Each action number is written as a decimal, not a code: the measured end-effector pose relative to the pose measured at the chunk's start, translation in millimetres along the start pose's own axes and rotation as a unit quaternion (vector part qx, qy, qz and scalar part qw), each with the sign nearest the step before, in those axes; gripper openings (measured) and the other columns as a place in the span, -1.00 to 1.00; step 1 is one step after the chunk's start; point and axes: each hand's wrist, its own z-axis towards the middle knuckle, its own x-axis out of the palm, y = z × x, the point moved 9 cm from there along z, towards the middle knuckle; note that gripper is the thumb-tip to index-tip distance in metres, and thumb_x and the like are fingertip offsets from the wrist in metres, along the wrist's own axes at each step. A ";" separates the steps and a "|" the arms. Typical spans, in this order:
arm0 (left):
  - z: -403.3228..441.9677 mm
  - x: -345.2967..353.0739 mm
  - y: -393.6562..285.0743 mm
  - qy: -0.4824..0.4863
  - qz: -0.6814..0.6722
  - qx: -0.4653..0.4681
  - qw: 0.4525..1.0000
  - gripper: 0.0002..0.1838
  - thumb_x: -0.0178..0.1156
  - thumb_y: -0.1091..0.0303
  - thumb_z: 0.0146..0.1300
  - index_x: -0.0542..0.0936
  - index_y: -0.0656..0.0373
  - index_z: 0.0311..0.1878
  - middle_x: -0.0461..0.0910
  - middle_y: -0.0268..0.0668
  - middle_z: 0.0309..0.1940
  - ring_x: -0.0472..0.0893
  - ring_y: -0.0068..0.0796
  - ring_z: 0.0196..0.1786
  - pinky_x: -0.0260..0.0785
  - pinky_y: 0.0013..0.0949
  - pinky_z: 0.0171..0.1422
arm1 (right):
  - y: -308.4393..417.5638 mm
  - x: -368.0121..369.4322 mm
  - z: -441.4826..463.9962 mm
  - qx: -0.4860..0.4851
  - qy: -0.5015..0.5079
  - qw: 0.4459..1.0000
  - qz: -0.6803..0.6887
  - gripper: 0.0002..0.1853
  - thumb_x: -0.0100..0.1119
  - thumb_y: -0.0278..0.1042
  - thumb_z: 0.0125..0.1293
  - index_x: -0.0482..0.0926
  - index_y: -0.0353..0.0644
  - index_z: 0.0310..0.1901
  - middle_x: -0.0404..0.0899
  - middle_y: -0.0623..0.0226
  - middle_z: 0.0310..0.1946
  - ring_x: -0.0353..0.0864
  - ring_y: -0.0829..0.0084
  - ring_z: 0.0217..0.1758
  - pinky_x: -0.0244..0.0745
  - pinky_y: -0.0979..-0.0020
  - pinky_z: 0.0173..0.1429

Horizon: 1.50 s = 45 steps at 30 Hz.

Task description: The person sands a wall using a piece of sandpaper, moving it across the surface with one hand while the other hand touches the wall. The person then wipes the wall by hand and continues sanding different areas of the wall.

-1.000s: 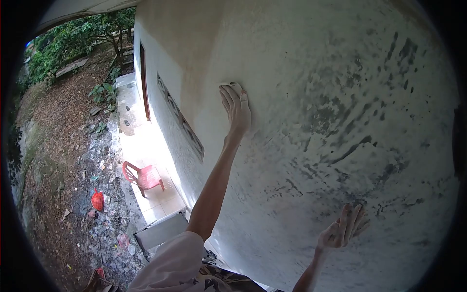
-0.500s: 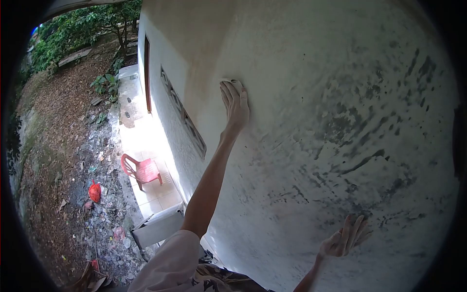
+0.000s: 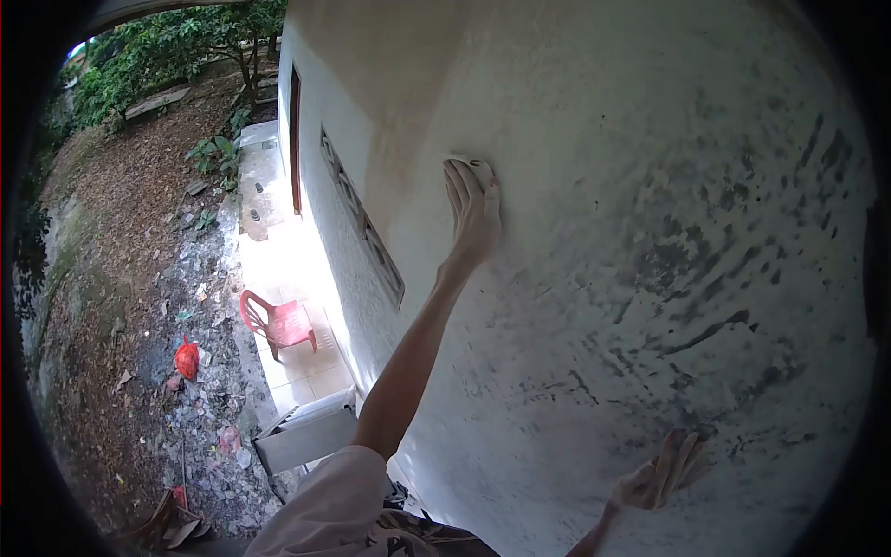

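My left hand [image 3: 475,209] is pressed against the pale wall [image 3: 548,232], its fingers stretched upward over a thin whitish sheet or pad [image 3: 483,170]. The sheet's edge shows past the fingertips and beside the thumb; the rest is hidden under the palm. Lower on the right, my right hand [image 3: 661,472] rests at the wall with its fingers apart, and nothing shows in it. Whitish dust coats both hands. Dark patches and streaks [image 3: 705,334] mark the wall above the right hand, and a brownish area [image 3: 394,121] lies above and left of the left hand.
A narrow patterned vent opening [image 3: 360,218] is set in the wall at left. Below stand a red plastic chair [image 3: 290,325] on pale tiles and a grey metal-like surface [image 3: 306,441]. Rubble, leaves, a red bag [image 3: 187,359] and trees [image 3: 176,56] are farther left.
The camera view has shifted, so the chair and wall vent sit slightly farther right. My left hand stays on the sheet at the wall; my right hand appears slightly lower in view.
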 end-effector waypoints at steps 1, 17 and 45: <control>22.9 -6.7 28.8 -0.019 -0.018 -0.037 0.999 -0.16 -0.32 -0.03 0.49 -0.36 0.50 0.44 -0.50 0.23 0.49 -0.47 0.09 0.55 -0.54 -0.05 0.59 | -0.4 0.5 -0.6 0.001 0.004 1.000 -0.003 -0.46 -0.35 -0.11 0.57 0.61 -0.34 0.03 0.55 0.03 0.14 0.38 0.03 0.36 0.02 -0.05 0.50; -20.3 3.9 29.8 -0.014 -0.016 -0.124 0.992 -0.15 -0.39 -0.07 0.49 -0.39 0.51 0.43 -0.50 0.22 0.49 -0.46 0.07 0.55 -0.50 -0.07 0.60 | 2.4 0.1 0.9 -0.006 0.001 1.000 -0.007 -0.48 -0.32 -0.11 0.57 0.62 -0.34 0.02 0.57 0.04 0.11 0.41 0.04 0.33 0.10 -0.04 0.48; -35.4 10.6 19.2 -0.043 -0.012 -0.132 0.990 -0.15 -0.35 -0.07 0.48 -0.35 0.53 0.43 -0.41 0.22 0.49 -0.40 0.08 0.56 -0.45 -0.07 0.60 | 6.6 4.7 -0.9 -0.018 0.007 1.000 -0.020 -0.45 -0.36 -0.09 0.57 0.64 -0.29 -0.01 0.60 0.08 0.09 0.44 0.09 0.32 -0.02 -0.09 0.52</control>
